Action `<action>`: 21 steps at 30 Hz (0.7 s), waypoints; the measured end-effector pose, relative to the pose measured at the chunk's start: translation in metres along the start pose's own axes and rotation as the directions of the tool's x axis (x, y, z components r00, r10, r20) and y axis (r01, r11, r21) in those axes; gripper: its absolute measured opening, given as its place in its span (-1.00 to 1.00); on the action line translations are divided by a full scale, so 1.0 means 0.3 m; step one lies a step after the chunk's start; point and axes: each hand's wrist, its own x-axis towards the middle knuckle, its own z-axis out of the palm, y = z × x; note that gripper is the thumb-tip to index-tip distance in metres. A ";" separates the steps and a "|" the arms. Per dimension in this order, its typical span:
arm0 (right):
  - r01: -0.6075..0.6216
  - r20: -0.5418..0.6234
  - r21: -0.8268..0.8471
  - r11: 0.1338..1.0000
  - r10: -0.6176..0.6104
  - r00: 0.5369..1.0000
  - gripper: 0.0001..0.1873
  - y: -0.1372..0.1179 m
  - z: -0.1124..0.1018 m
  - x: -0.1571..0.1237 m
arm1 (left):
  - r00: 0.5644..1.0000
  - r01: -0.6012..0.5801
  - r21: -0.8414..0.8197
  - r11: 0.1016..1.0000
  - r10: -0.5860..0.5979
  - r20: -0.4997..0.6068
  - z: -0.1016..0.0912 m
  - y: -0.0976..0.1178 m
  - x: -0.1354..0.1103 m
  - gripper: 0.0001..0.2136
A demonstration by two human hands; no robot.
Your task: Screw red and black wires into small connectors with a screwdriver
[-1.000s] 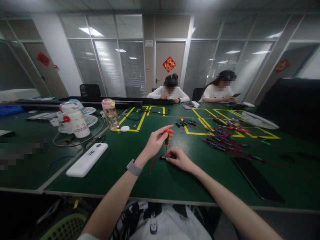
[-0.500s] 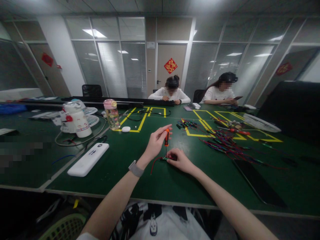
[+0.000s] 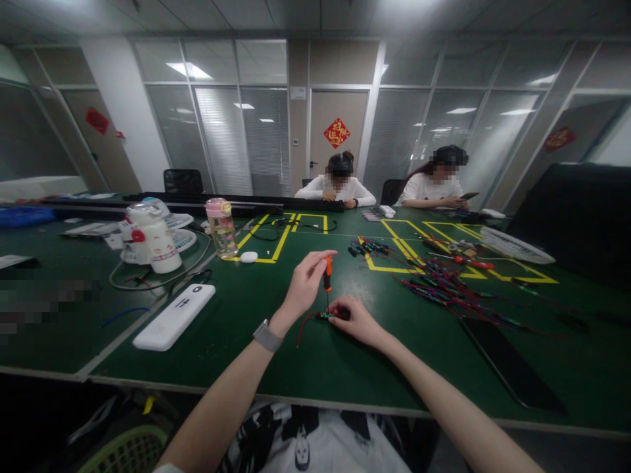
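Note:
An orange-and-black screwdriver (image 3: 328, 276) stands upright in front of me, and my left hand (image 3: 306, 281) is closed around the top of its handle with the fingers pointing right. Its thin shaft runs down to a small green circuit board (image 3: 324, 316) on the green table (image 3: 236, 348). My right hand (image 3: 355, 318) rests on the table and pinches the right end of this board. A red wire (image 3: 304, 326) curves out from the board's left side toward me. The exact spot where the tip meets the board is too small to make out.
To the right lies a heap of wired boards (image 3: 448, 289), with a red-handled screwdriver (image 3: 473, 261) behind it and a black flat slab (image 3: 507, 361) nearer me. A white power bank (image 3: 175, 316), bottle (image 3: 221, 226) and earbud case (image 3: 248, 257) are left. Two people sit opposite.
My left hand's fingers have turned slightly around the screwdriver handle, and the handle leans a touch more to the left. My right hand keeps its place at the board.

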 end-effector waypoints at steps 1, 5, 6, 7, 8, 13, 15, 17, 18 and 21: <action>0.000 0.001 -0.004 1.000 0.000 1.000 -0.88 -0.001 -0.001 0.000 | 0.999 0.030 -0.076 0.997 -0.027 0.042 -0.001 -0.001 0.002 -0.73; 0.007 0.014 -0.005 1.000 -0.007 1.000 -0.91 -0.005 -0.006 0.001 | 0.986 0.132 -0.220 0.967 -0.105 0.128 -0.003 -0.002 0.006 -0.71; 0.006 0.017 -0.005 1.000 -0.006 1.000 -0.91 -0.007 -0.007 0.000 | 0.990 0.118 -0.194 0.974 -0.099 0.105 -0.003 -0.002 0.006 -0.73; 0.004 0.017 -0.005 1.000 -0.004 1.000 -0.91 -0.008 -0.008 0.000 | 0.995 0.090 -0.146 0.985 -0.081 0.066 -0.003 -0.001 0.005 -0.76; 0.001 0.018 -0.006 1.000 -0.001 1.000 -0.91 -0.009 -0.009 0.000 | 0.998 0.057 -0.082 0.995 -0.055 0.021 -0.003 0.001 0.003 -0.79; -0.004 0.008 -0.009 1.000 0.004 1.000 -0.90 -0.007 -0.007 -0.001 | 1.000 -0.028 0.086 0.996 0.027 0.008 -0.005 0.013 -0.003 -0.80; 0.009 0.000 -0.016 1.000 -0.009 1.000 -0.91 -0.004 -0.005 -0.001 | 0.995 -0.015 0.008 1.000 0.014 0.095 -0.005 0.017 -0.002 -0.73; 0.018 -0.003 -0.018 1.000 -0.019 1.000 -0.91 -0.001 -0.003 -0.001 | 0.985 0.029 -0.095 0.995 -0.012 0.173 -0.004 0.019 0.000 -0.70; 0.020 -0.004 -0.015 1.000 -0.020 1.000 -0.91 0.000 -0.002 -0.001 | 0.980 0.055 -0.133 0.990 -0.028 0.199 -0.003 0.019 0.001 -0.70; 0.019 -0.006 -0.005 1.000 -0.019 1.000 -0.91 0.001 -0.001 -0.001 | 0.984 0.065 -0.127 0.990 -0.043 0.175 -0.003 0.016 0.002 -0.75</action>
